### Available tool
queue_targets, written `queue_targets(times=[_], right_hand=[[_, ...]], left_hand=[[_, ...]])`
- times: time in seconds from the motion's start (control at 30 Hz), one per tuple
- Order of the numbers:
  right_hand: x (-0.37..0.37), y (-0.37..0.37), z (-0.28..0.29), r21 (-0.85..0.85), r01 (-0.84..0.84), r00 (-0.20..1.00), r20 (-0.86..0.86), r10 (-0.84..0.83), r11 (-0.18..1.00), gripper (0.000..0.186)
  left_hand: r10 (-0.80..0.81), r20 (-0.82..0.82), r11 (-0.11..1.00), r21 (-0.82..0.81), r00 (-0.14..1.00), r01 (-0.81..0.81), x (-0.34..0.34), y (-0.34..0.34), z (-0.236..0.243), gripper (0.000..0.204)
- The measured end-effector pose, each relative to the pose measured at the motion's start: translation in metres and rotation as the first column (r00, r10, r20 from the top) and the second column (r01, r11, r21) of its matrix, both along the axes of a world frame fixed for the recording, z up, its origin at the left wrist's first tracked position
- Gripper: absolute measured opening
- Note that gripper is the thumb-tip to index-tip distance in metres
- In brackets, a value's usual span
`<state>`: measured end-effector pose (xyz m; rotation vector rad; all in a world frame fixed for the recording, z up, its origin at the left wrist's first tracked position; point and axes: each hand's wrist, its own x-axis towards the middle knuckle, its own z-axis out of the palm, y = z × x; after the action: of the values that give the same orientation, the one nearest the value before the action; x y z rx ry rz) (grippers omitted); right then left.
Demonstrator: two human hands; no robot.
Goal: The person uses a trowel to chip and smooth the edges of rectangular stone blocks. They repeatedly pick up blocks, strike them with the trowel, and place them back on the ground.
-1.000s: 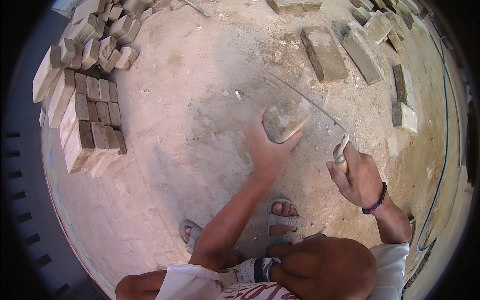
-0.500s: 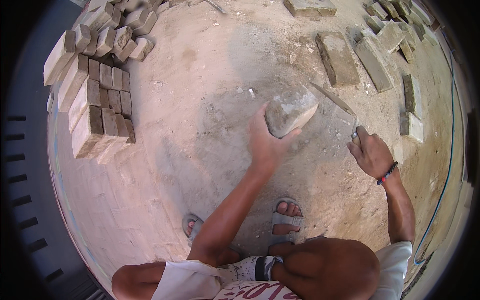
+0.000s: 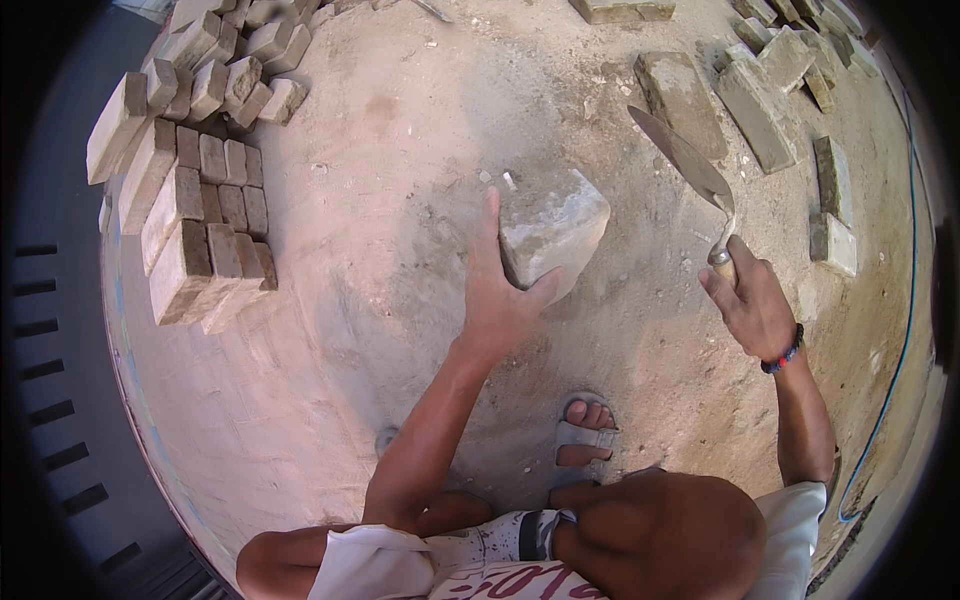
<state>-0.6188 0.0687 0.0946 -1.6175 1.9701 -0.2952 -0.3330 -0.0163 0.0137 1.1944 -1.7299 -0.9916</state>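
Observation:
My left hand (image 3: 503, 300) grips a dusty grey brick (image 3: 557, 228) by its left side and near edge, thumb on the near face and fingers along the left. Its top carries pale, crusty patches. Off to the right, my right hand (image 3: 748, 308) is wrapped round the wooden handle of a trowel (image 3: 690, 165). The trowel's blade points away and to the left, broad side showing, apart from the held brick. Beyond the blade a long brick (image 3: 680, 100) lies on the dusty ground.
At the left stands a neat stack of bricks (image 3: 175, 270), with a loose heap (image 3: 240, 85) behind it. More bricks (image 3: 785, 60) lie scattered at the far right. A blue hose (image 3: 893, 370) runs along the right edge. My sandalled foot (image 3: 585, 435) rests near me.
The brick has shifted left and a little nearer with my left hand, and its faces have turned. The trowel blade has rolled, now showing its broad side.

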Motion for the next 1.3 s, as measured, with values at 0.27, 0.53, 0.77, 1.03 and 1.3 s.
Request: queue_targets(times=[0.27, 0.53, 0.77, 1.03, 1.3], right_hand=[[0.090, 0.037, -0.091, 0.087, -0.116, 0.920, 0.384, 0.074, 0.989, 0.044], [0.084, 0.017, -0.087, 0.077, -0.040, 0.912, 0.410, 0.005, 0.996, 0.042], [0.144, 0.047, -0.077, 0.071, -0.219, 0.912, 0.371, 0.178, 0.973, 0.040], [0.098, 0.019, -0.086, -0.002, -0.012, 0.930, 0.366, 0.012, 1.000, 0.039], [0.097, 0.002, -0.097, 0.010, 0.102, 0.890, 0.446, -0.096, 0.995, 0.040]], left_hand=[[0.036, 0.165, 0.983, 0.173, 0.986, -0.064, 0.052, -0.034, 0.007, 0.082], [-0.078, 0.404, 0.929, 0.362, 0.911, -0.081, 0.074, -0.095, 0.034, 0.066], [-0.012, 0.336, 0.727, 0.650, 0.942, -0.222, 0.083, -0.085, 0.015, 0.068], [0.042, 0.342, 0.737, 0.624, 0.939, -0.260, 0.091, -0.063, 0.017, 0.067], [0.054, 0.328, 0.737, 0.624, 0.943, -0.260, 0.089, -0.054, 0.017, 0.074]])
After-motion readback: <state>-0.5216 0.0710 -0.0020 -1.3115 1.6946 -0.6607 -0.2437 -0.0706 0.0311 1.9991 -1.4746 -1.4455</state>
